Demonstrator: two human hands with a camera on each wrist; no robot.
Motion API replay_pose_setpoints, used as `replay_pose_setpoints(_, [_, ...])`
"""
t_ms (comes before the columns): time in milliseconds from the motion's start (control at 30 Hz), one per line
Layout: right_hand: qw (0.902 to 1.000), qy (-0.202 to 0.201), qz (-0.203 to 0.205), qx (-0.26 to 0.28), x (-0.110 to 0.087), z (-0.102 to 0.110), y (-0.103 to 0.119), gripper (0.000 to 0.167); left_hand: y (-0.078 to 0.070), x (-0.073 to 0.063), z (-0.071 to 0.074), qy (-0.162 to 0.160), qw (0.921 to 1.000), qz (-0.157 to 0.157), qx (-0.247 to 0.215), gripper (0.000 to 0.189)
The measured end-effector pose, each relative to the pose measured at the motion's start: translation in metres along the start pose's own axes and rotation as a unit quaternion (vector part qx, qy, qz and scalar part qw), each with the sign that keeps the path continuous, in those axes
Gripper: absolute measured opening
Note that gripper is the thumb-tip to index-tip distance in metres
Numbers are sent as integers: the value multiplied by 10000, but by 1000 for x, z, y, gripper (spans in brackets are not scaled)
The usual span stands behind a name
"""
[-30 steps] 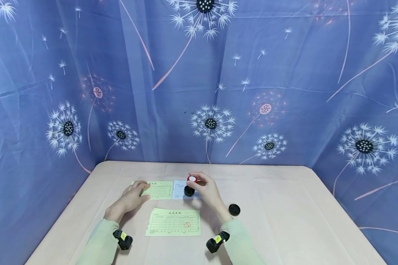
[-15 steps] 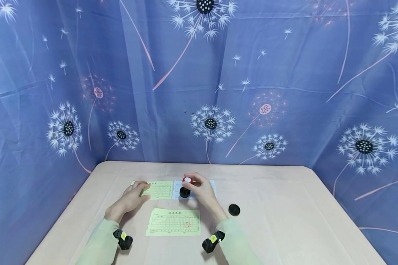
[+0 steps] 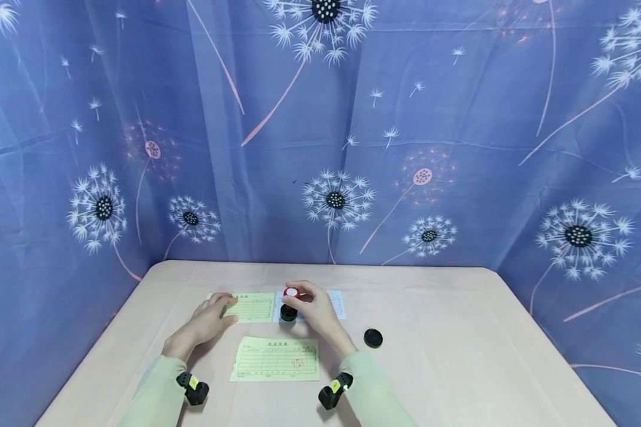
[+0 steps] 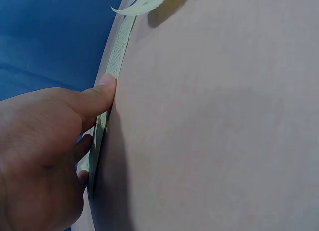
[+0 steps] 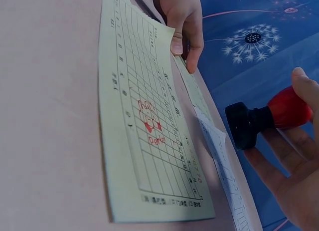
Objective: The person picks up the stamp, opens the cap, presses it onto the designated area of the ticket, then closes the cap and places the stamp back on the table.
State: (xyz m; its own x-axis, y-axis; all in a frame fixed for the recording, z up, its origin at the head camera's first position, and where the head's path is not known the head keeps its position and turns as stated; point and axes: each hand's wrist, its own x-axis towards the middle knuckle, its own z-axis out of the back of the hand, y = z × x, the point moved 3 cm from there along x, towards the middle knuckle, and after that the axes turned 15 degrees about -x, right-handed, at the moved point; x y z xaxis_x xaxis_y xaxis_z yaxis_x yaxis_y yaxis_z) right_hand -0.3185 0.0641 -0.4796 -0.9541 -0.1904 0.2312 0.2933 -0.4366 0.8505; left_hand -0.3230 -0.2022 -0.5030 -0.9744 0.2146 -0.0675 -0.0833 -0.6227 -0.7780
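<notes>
In the head view my right hand grips a stamp by its red knob, black base facing down, above the left part of a blue-white slip. The right wrist view shows the stamp raised off the papers. My left hand rests on the left end of a green form that lies beside the blue slip. In the left wrist view its thumb and fingertips touch this form. Closer to me lies another green form with a red stamp mark on its right side.
A round black cap lies on the pale tablecloth to the right of my right forearm. A blue dandelion-print curtain hangs behind the table and along its sides. Small black cameras sit on both wrists.
My right hand has moved left with the stamp, from the middle of the blue slip toward its left end, uncovering the slip's right side. The left hand stays on the green form.
</notes>
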Motion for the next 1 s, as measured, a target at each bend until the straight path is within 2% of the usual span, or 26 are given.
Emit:
replay_pose_setpoints(433, [9997, 81, 120, -174, 3, -11, 8, 33, 5, -4, 2, 40, 10000, -15, -30, 51])
replay_pose_setpoints(767, [9996, 67, 242, -130, 3, -14, 8, 31, 2, -1, 0, 48, 9999, 56, -80, 50])
replay_pose_setpoints(1000, [9986, 189, 281, -400, 3, -19, 12, 33, 1, 0, 0, 36, 10000, 49, 4, 50])
